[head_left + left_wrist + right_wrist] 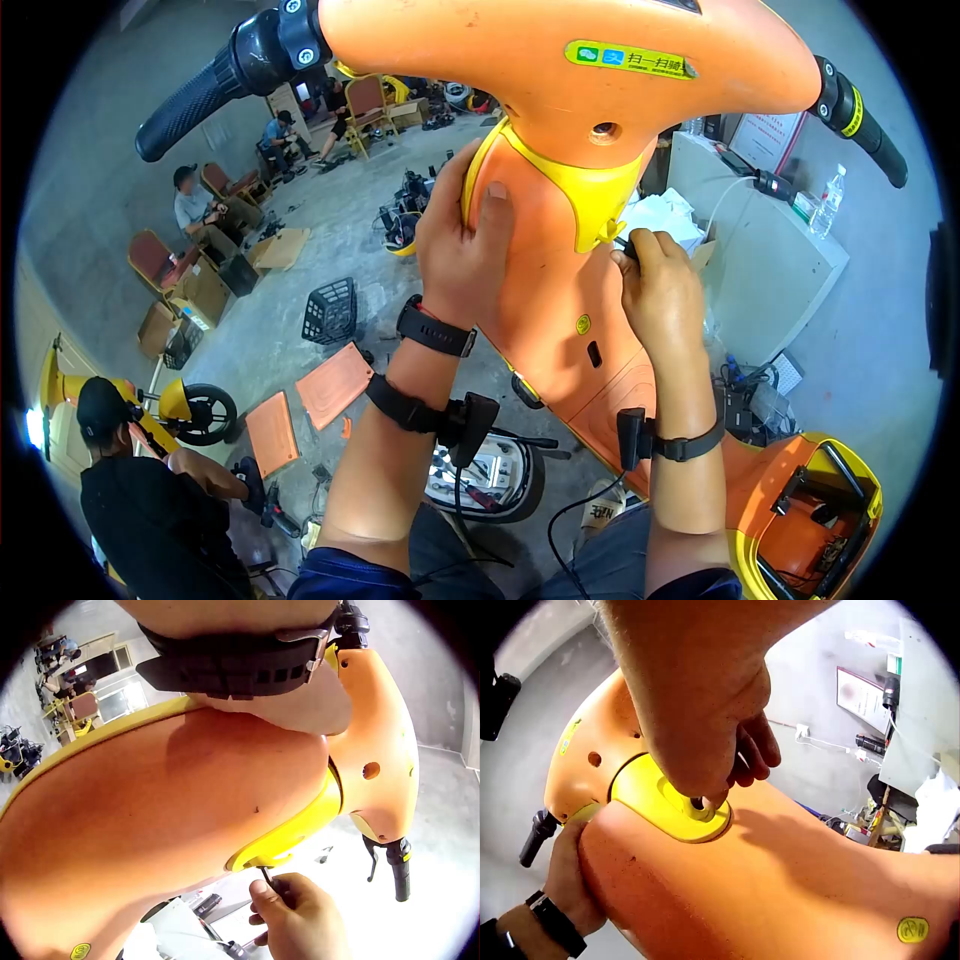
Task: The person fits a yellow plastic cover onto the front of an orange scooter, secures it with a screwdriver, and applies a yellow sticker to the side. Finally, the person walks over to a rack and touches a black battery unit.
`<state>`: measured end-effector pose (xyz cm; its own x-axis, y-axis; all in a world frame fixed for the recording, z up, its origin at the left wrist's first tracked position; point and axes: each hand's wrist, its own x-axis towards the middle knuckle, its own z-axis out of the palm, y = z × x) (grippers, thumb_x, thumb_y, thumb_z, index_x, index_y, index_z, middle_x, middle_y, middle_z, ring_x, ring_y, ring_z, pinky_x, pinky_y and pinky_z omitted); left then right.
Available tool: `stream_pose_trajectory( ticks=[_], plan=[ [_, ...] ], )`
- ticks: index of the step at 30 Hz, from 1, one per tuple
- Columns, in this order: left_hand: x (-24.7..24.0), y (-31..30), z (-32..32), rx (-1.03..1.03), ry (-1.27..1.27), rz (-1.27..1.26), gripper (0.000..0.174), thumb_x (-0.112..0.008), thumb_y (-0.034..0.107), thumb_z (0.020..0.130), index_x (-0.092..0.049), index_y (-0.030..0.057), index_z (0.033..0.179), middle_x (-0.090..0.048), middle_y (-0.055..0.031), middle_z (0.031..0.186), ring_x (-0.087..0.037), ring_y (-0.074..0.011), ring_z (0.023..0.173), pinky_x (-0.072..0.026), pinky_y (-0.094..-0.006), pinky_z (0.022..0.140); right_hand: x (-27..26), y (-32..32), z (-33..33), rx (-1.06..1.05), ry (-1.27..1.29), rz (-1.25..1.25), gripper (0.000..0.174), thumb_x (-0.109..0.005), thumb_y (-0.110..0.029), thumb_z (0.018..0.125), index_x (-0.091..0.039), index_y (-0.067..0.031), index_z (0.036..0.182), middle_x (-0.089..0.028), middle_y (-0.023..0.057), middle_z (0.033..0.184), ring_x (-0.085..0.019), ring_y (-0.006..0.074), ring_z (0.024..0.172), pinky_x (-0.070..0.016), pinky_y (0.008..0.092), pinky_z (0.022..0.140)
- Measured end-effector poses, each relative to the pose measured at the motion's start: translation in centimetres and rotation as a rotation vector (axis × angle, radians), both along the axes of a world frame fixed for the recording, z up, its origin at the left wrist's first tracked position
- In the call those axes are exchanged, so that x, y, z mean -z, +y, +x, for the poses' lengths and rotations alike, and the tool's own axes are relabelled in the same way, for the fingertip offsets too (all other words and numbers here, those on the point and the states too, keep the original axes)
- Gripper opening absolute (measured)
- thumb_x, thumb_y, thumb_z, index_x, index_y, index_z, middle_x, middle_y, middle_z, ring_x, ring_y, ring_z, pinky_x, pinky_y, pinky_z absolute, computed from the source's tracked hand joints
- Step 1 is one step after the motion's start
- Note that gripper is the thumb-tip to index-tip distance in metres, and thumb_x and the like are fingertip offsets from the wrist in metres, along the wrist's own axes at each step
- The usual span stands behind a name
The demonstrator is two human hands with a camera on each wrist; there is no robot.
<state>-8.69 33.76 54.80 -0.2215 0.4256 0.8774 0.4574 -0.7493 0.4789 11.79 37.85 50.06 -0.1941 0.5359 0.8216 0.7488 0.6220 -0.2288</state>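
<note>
The right hand point(662, 295) pinches a slim dark rod point(267, 877) at the small yellow plastic hook point(608, 232), by the lower corner of the glossy yellow trim point(585, 190). The left hand point(460, 245) grips the left edge of the smooth orange scooter panel point(545, 270), thumb along its face. Beyond, a clear plastic bottle point(828, 205) stands at the pale grey cabinet's point(775, 275) right edge.

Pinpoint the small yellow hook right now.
In the head view, the yellow hook sits right of centre, by the lower tip of the yellow panel on the orange scooter, beside the right hand.
</note>
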Motion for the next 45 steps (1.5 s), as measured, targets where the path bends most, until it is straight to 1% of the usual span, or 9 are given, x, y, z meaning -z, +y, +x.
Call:
stream_pose_trajectory(
  ticks=[15, 18, 23, 25, 29, 34, 40, 44, 45],
  plan=[
    [0.3, 0.4, -0.2, 0.017, -0.02, 0.028, 0.043, -0.06, 0.028, 0.098, -0.056, -0.0012, 0.129, -0.065, -0.0128, 0.119, -0.061, -0.019, 0.109, -0.0472, -0.032, 0.095, 1.1, 0.2, -1.9, 0.115, 0.064, 0.12, 0.009, -0.063, -0.009, 0.085, -0.059, -0.0038, 0.09, -0.061, 0.014, 0.084, -0.06, 0.0343, 0.081, -0.049, 0.0449, 0.069],
    [0.1, 0.1, 0.1, -0.031, -0.013, 0.022, 0.045, -0.06, 0.031, 0.097, -0.056, -0.0015, 0.128, -0.066, -0.0132, 0.119, -0.061, -0.0195, 0.109, -0.0473, -0.0326, 0.095, 1.4, 0.5, -1.5, 0.03, 0.018, -0.001, 0.012, -0.062, -0.012, 0.089, -0.055, -0.0033, 0.093, -0.06, 0.0164, 0.084, -0.062, 0.0367, 0.076, -0.0502, 0.0459, 0.066],
    [-0.1, -0.1, 0.1, -0.015, -0.015, 0.023, 0.043, -0.06, 0.028, 0.097, -0.056, -0.0015, 0.128, -0.066, -0.0142, 0.117, -0.062, -0.0196, 0.108, -0.0476, -0.0325, 0.094, 1.0, 1.0, -1.7, 0.124, -0.039, 0.011, 0.01, -0.061, -0.011, 0.089, -0.054, -0.0042, 0.092, -0.059, 0.0161, 0.084, -0.066, 0.0348, 0.073, -0.0544, 0.0432, 0.063],
    [-0.2, 0.0, 0.2, -0.028, 0.004, 0.019, 0.043, -0.06, 0.027, 0.096, -0.056, -0.0015, 0.128, -0.067, -0.0143, 0.116, -0.063, -0.0197, 0.107, -0.0479, -0.0323, 0.094, 0.7, 1.5, -2.1, 0.261, 0.005, -0.14, 0.018, -0.065, -0.011, 0.086, -0.05, -0.0024, 0.093, -0.061, 0.0202, 0.089, -0.066, 0.0402, 0.072, -0.0537, 0.0484, 0.061],
    [0.2, 0.4, 0.1, -0.031, -0.028, 0.014, 0.038, -0.059, 0.018, 0.094, -0.057, 0.0005, 0.128, -0.067, -0.0139, 0.115, -0.064, -0.02, 0.105, -0.0486, -0.0317, 0.092, -0.1, 1.5, -2.4, 0.375, -0.058, -0.211, 0.016, -0.063, -0.01, 0.086, -0.051, -0.0038, 0.094, -0.063, 0.0196, 0.093, -0.068, 0.0401, 0.072, -0.056, 0.047, 0.06],
    [-0.2, -0.1, 0.3, -0.067, 0.021, 0.022, 0.038, -0.058, 0.01, 0.091, -0.057, 0.0054, 0.129, -0.067, -0.0139, 0.115, -0.066, -0.0234, 0.103, -0.0498, -0.032, 0.089, -1.2, 0.5, -2.6, 0.37, -0.103, -0.215, 0.024, -0.06, -0.009, 0.087, -0.048, -0.0043, 0.107, -0.053, 0.0174, 0.107, -0.069, 0.0388, 0.072, -0.0574, 0.0459, 0.059],
    [-0.1, 0.0, 0.3, -0.219, 0.057, 0.028, 0.04, -0.058, 0.013, 0.09, -0.056, 0.0051, 0.129, -0.065, -0.0178, 0.118, -0.064, -0.0341, 0.106, -0.0497, -0.0372, 0.091, -0.8, 1.7, -2.4, 0.417, -0.139, -0.263, 0.02, -0.057, -0.007, 0.087, -0.048, -0.0011, 0.104, -0.058, 0.0191, 0.104, -0.069, 0.0385, 0.073, -0.0585, 0.0452, 0.059],
    [-0.2, -0.3, 0.4, -0.197, 0.053, 0.015, 0.04, -0.058, 0.015, 0.09, -0.056, 0.0044, 0.129, -0.065, -0.0187, 0.119, -0.063, -0.0351, 0.109, -0.0492, -0.0382, 0.092, -1.1, 0.3, -2.7, 0.377, -0.179, -0.324, 0.011, -0.053, -0.008, 0.088, -0.055, 0.0006, 0.094, -0.063, 0.0188, 0.099, -0.069, 0.0366, 0.08, -0.0586, 0.0444, 0.064],
    [-0.3, -0.4, 0.4, -0.174, 0.05, -0.004, 0.039, -0.057, 0.014, 0.093, -0.056, 0.0017, 0.129, -0.065, -0.0175, 0.12, -0.063, -0.0302, 0.11, -0.0476, -0.0365, 0.095, -0.9, 0.4, -2.6, 0.379, -0.177, -0.325, 0.011, -0.053, -0.008, 0.088, -0.055, 0.0006, 0.094, -0.063, 0.0188, 0.099, -0.069, 0.0366, 0.08, -0.0586, 0.0444, 0.064]
  ],
)
